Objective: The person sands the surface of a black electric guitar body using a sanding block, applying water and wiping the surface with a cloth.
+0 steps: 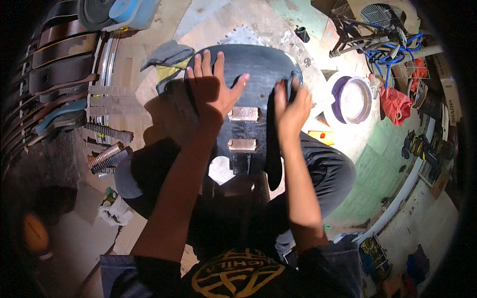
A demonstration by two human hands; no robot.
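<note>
A black guitar body lies across my lap, its rounded end away from me. Two copper-coloured rectangles are set in its face, one nearer and one farther. My left hand rests flat on the left part of the body, fingers spread. At the right edge, my right hand is curled and blurred by motion. Something small, dark with reddish and blue spots, shows at its fingers; its kind cannot be made out. A pale angular piece shows beside the body's near end.
Grey cloths lie beyond on the left. A round whitish tub stands at right, near an orange piece and a red bag. Blue cable tangles behind. Curved dark bodies stack on the left.
</note>
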